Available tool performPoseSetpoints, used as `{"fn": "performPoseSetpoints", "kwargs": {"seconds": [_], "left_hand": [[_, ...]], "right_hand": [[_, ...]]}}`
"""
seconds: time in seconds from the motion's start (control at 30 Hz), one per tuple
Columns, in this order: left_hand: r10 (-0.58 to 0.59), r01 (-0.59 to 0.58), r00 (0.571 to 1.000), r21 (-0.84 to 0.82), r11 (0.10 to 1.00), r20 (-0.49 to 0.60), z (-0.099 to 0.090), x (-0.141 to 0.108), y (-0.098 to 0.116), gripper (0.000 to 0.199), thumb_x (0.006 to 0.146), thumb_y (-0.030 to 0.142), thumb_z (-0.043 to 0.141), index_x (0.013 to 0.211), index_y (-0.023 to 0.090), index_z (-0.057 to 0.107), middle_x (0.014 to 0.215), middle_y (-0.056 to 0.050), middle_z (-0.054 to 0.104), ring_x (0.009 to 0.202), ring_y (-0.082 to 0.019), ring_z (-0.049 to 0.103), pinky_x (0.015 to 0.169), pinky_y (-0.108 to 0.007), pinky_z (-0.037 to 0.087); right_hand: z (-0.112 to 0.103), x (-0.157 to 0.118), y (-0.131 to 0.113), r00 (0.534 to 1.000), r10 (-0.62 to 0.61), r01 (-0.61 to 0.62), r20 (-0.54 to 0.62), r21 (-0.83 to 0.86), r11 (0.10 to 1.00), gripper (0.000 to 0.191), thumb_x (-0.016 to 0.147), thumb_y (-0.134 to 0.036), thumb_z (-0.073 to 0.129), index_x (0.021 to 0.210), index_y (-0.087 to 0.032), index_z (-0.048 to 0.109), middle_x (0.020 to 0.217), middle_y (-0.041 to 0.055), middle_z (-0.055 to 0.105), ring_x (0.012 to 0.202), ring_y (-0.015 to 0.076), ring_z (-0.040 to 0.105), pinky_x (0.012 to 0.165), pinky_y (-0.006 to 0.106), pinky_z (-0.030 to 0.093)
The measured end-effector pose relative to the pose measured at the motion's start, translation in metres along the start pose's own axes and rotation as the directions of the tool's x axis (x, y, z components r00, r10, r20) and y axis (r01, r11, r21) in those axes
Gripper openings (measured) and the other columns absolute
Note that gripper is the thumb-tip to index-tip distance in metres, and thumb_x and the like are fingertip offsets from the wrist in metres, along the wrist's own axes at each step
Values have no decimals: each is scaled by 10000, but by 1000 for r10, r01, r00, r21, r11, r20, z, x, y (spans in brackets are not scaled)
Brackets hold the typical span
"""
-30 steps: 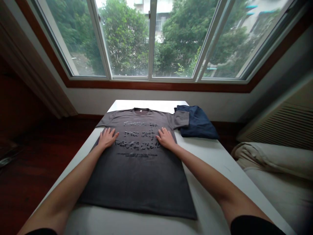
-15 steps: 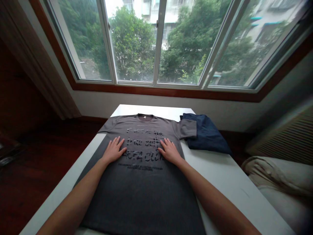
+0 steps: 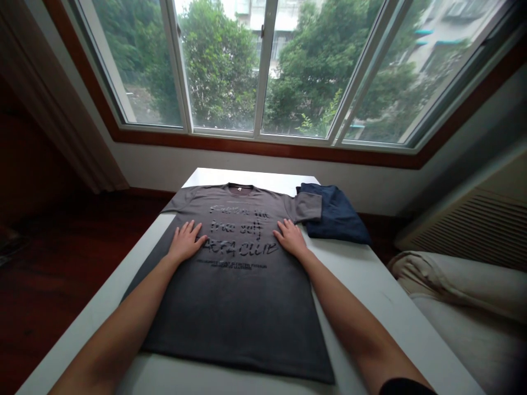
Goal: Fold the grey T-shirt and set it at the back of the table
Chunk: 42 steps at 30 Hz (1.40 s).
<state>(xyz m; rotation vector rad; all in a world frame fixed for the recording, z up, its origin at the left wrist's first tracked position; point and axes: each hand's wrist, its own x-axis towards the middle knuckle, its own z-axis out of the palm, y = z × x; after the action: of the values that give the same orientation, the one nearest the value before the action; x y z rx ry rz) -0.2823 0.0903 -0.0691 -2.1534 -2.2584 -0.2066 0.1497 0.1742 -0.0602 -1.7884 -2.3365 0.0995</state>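
I see the left hand [image 3: 186, 242] and right hand [image 3: 291, 239] on opposite sides of the gray shirt [image 3: 239, 312], fingers spread, gripping nothing. Flat, gentle palms should smooth it best.

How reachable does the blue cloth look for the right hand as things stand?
Probably yes: the right hand rests on the shirt, near the blue cloth; only the shirt's sleeve overlaps the cloth's left side.

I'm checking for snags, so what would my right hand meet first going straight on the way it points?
Your right hand would first meet more of the printed gray T-shirt beneath it, likely toward the shoulder, then probably the white tabletop beyond.
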Motion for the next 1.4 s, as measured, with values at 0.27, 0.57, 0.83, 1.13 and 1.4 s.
{"fn": "performPoseSetpoints", "kwargs": {"seconds": [0.27, 0.57, 0.83, 1.13, 1.4], "left_hand": [[-24, 23, 999, -4, 1000, -37, 1, -7, -9, 641, 1043, 563, 359, 1572, 213, 453, 1672, -119, 341, 1549, -312, 279, 1240, -525, 240], [-33, 33, 999, -32, 999, -15, 1, -8, -11, 631, 1039, 556, 378, 1562, 215, 463, 1671, -117, 343, 1544, -317, 288, 1235, -525, 241], [-38, 38, 999, -46, 998, -11, 2, -7, -14, 609, 1035, 542, 398, 1548, 224, 481, 1667, -124, 350, 1541, -317, 296, 1227, -521, 247], [81, -82, 992, -7, 997, -101, -18, -25, 30, 565, 1021, 478, 464, 1515, 209, 523, 1661, -133, 355, 1541, -338, 278, 1237, -562, 220], [544, -528, 837, -175, 831, 60, -41, -82, 145, 587, 971, 468, 595, 1520, 277, 515, 1690, -106, 301, 1567, -342, 233, 1254, -587, 212]], "right_hand": [[5, -25, -55, 807, -587, 579, 66, 104, 809, 659, 1068, -609, 357, 1642, -289, 313, 1721, 56, 157, 1596, 245, 119, 1288, 472, 150], [-5, -20, -12, 983, -154, 156, 101, -6, 988, 673, 1065, -598, 345, 1622, -221, 371, 1700, 128, 221, 1576, 333, 183, 1258, 537, 194], [7, -43, -71, 793, -589, 574, 155, 137, 808, 687, 1044, -671, 353, 1637, -325, 319, 1714, 42, 196, 1587, 262, 159, 1284, 465, 141], [-14, -4, 20, 972, -6, 31, -233, 104, 994, 413, 1024, -369, 424, 1257, -190, 713, 1384, 118, 638, 1324, 260, 532, 1166, 378, 350], [-48, 8, 70, 761, 442, -354, -476, 266, 897, 495, 971, -351, 435, 1410, -149, 544, 1393, 181, 581, 1278, 322, 511, 1087, 417, 381]]}}
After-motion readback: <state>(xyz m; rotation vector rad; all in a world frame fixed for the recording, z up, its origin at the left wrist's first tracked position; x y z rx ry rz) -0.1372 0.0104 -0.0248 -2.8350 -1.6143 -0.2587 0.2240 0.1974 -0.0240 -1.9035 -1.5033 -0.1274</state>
